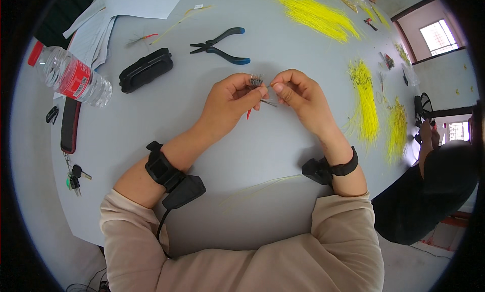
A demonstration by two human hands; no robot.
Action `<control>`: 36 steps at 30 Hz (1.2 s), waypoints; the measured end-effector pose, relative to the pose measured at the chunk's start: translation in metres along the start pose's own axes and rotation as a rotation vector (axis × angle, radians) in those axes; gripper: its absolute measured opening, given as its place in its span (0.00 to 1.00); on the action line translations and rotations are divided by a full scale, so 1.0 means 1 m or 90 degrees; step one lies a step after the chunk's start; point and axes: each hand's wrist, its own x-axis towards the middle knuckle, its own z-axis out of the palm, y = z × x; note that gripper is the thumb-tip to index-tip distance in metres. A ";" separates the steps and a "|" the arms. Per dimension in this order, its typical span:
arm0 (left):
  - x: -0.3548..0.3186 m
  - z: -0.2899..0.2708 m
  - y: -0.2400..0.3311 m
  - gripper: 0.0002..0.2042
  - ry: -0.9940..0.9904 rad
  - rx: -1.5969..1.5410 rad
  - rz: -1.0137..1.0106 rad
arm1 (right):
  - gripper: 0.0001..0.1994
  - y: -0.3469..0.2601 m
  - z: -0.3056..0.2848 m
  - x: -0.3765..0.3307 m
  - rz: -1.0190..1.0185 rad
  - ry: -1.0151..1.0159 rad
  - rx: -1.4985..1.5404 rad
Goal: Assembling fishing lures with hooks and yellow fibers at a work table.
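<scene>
Both my hands meet above the grey table. My left hand (pixel 230 100) pinches a small bundle of thin grey wires (pixel 256 81) between thumb and fingers. Its wire ends fan out upward, and a red tip (pixel 248 114) sticks out below the fingers. Close beside it on the right, my right hand (pixel 303 97) has thumb and forefinger pressed together. Something tiny and orange-brown shows at those fingertips, too small to name. Beyond the hands lie pliers (pixel 208 46) with black and blue handles, spread apart. A similar wire bundle with a red sleeve (pixel 146 37) rests farther left.
At left are a black case (pixel 146 70), a plastic bottle (pixel 76 77), papers (pixel 141 3) and keys (pixel 76 173). Yellow wire bundles lie at the far side (pixel 318 14) and right (pixel 365 102). Thin pale wires (pixel 262 183) lie near me. Another person (pixel 429 191) sits at right.
</scene>
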 end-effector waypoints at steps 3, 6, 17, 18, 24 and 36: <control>0.000 0.000 0.000 0.06 -0.002 0.004 -0.006 | 0.08 0.000 0.000 0.000 -0.003 0.000 0.011; 0.000 0.000 0.000 0.06 -0.003 0.007 -0.002 | 0.08 0.001 0.001 0.001 -0.002 0.006 0.014; 0.000 -0.001 -0.003 0.06 -0.003 -0.001 -0.003 | 0.07 0.000 0.003 0.000 0.007 0.001 0.065; 0.001 -0.002 -0.003 0.06 -0.013 -0.008 0.003 | 0.07 0.000 0.003 0.000 0.009 0.007 0.060; 0.001 -0.002 -0.003 0.06 -0.019 0.010 0.004 | 0.07 0.001 0.004 0.000 0.018 -0.015 0.091; 0.001 -0.001 -0.007 0.06 0.006 0.084 0.035 | 0.06 0.006 0.004 0.000 -0.003 -0.028 0.091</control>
